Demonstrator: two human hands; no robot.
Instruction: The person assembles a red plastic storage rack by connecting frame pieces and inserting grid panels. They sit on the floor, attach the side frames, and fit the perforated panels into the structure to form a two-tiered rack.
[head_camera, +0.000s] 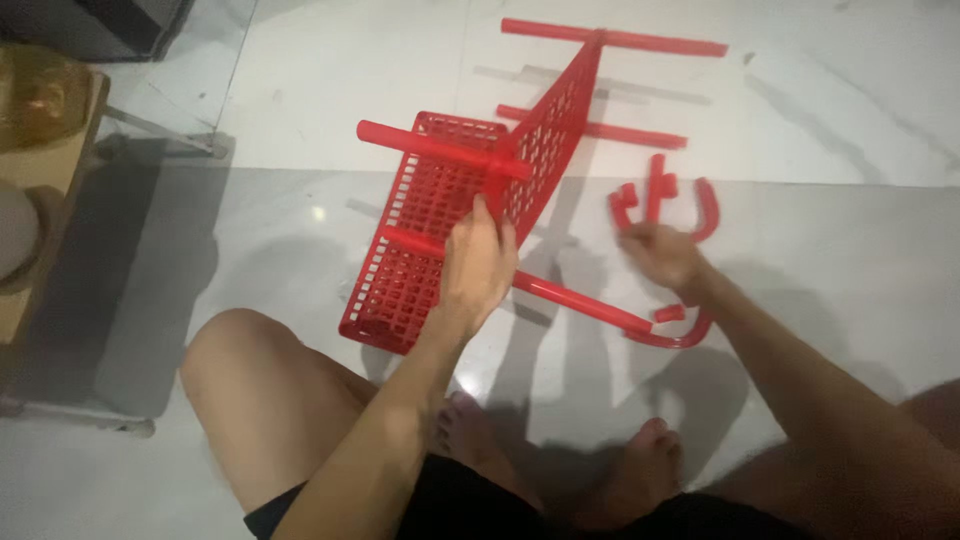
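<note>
A red plastic rack (430, 190) of perforated shelves and round tubes lies partly assembled on the white tiled floor. My left hand (478, 265) rests on its near shelf, fingers gripping the shelf edge beside a tube. My right hand (658, 252) reaches over a small heap of loose red curved pieces (662, 195) and touches them; whether it holds one is hidden. A long red tube (580, 298) runs from under my left hand to another curved piece (672, 335).
My bare knee (250, 380) and feet (640, 470) are at the bottom. A wooden stand (50, 160) with a yellowish jar (40, 95) sits at the left. A thin metal leg (165, 130) crosses the floor near it.
</note>
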